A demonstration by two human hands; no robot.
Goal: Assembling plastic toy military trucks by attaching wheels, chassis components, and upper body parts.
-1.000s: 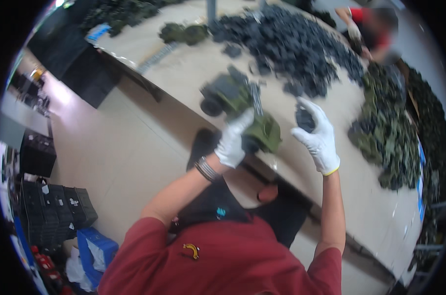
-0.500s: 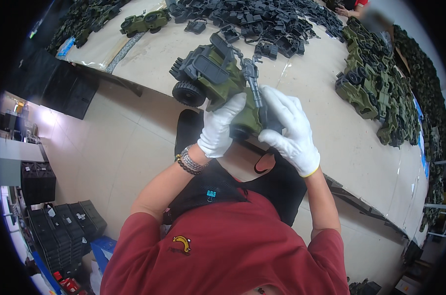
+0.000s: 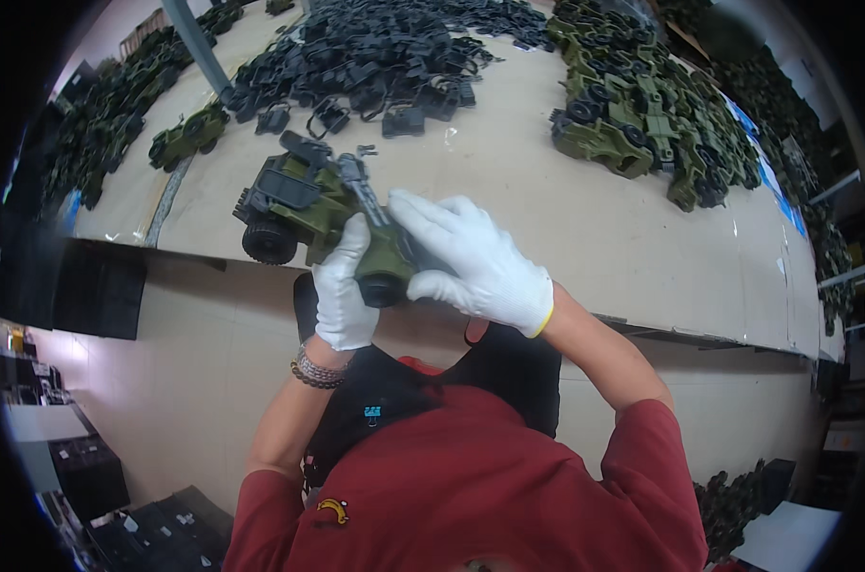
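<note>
Left hand (image 3: 342, 291) and right hand (image 3: 475, 262), fingers clamped on toy truck (image 3: 313, 205); dark part seated. Loose parts (image 3: 375, 57) at 12 o'clock remain; finished trucks (image 3: 642, 114) at 2.

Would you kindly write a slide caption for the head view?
Two white-gloved hands, left hand and right hand, hold a green toy truck over a table.

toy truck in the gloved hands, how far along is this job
Done: a heap of assembled green trucks lies at the table's far right. In hand: the left hand grips the green toy truck from below while the right hand presses on its top by the dark mounted part. Left: a big pile of loose dark parts remains, so plenty seems undone.
</note>
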